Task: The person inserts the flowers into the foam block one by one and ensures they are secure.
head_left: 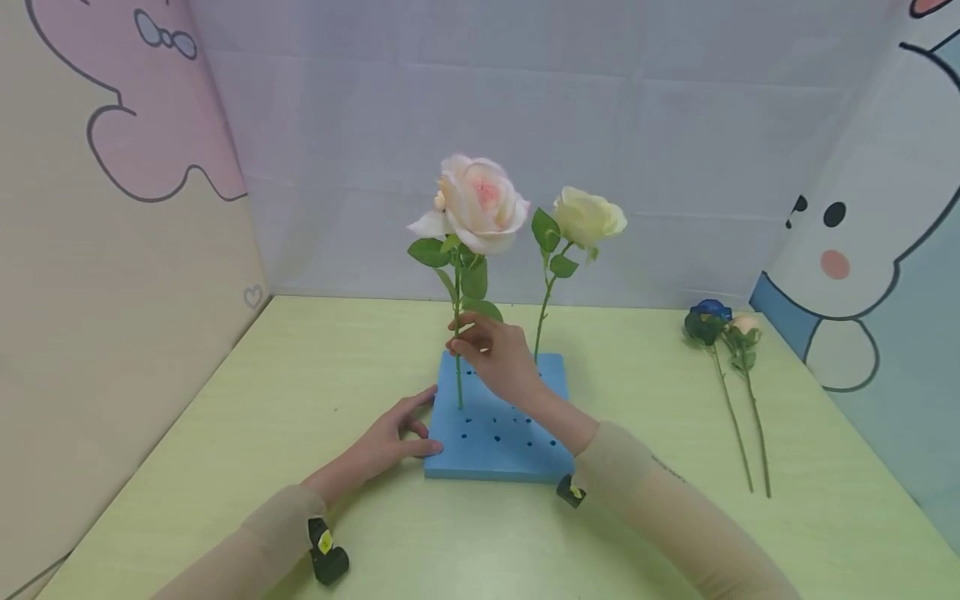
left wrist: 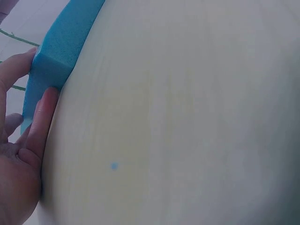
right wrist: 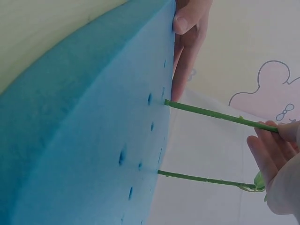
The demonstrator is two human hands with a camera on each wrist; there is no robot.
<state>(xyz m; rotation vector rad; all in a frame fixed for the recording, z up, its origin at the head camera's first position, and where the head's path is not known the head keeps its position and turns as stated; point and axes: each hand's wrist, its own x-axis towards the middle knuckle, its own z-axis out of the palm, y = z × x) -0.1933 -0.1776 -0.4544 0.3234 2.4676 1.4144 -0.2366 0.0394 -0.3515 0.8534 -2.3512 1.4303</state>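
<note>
Desk (head_left: pixel 337 350) used as base. Blue foam board (head_left: pixel 491 460) laid flat on it, left edge braced by left hand (head_left: pixel 392 437), fingers extended, not gripping, likely against shifting. Pink rose (head_left: pixel 483 204) held upright over board, stem pinched in fingers of right hand (head_left: pixel 501 354), presumably for aim (tip at surface; seated or not, can't tell). Cream rose (head_left: pixel 587 217) stood in board. Blue rose (head_left: pixel 711 310), peach rose (head_left: pixel 745 327) laid aside, right. Holes (head_left: pixel 497 438) provided for stems, presumably.
</note>
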